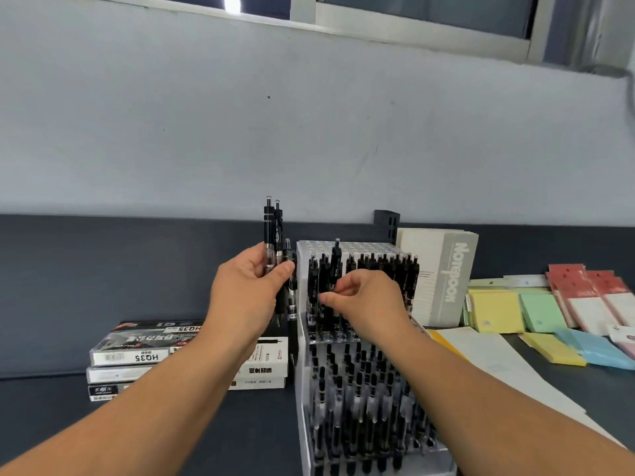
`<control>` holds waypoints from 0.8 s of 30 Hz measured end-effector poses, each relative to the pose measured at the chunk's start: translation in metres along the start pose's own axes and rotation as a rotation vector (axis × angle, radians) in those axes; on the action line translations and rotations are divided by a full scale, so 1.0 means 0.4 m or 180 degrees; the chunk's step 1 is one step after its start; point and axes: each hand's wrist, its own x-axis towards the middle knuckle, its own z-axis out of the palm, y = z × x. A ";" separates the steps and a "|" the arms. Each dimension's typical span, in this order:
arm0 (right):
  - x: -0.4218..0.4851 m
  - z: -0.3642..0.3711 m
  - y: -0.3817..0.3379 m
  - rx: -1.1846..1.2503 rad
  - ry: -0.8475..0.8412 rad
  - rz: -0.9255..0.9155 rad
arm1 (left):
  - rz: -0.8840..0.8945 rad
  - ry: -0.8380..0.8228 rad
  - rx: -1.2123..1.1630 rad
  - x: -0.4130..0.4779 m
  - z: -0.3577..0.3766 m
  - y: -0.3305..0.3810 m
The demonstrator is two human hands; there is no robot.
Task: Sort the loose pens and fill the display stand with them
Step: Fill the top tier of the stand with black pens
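A clear tiered display stand (pixel 301 365) stands on the dark table, its rows packed with several upright black pens. My left hand (pixel 245 293) grips a bunch of black pens (pixel 275 235) upright, just left of the stand's top tier. My right hand (pixel 364 304) pinches a single black pen (pixel 335 262) that stands taller than its neighbours in the top tier's front row. The lower part of that pen is hidden behind my fingers.
Stacked pen boxes (pixel 137 359) lie left of the stand. A grey notebook (pixel 443 276) leans behind it on the right. Yellow, green, blue and red sticky-note packs (pixel 539 310) and white paper sheets (pixel 498 365) cover the table's right side.
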 end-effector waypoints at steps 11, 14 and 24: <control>-0.008 0.015 -0.007 -0.0569 -0.0384 0.0238 | -0.0056 -0.0197 -0.0048 0.012 -0.020 -0.016; -0.007 0.007 -0.014 -0.0611 -0.0488 0.0249 | -0.0087 -0.0215 -0.0028 0.017 -0.017 -0.022; -0.018 0.023 -0.016 -0.0912 -0.0461 0.0002 | -0.0015 -0.0209 -0.0098 0.027 0.009 -0.009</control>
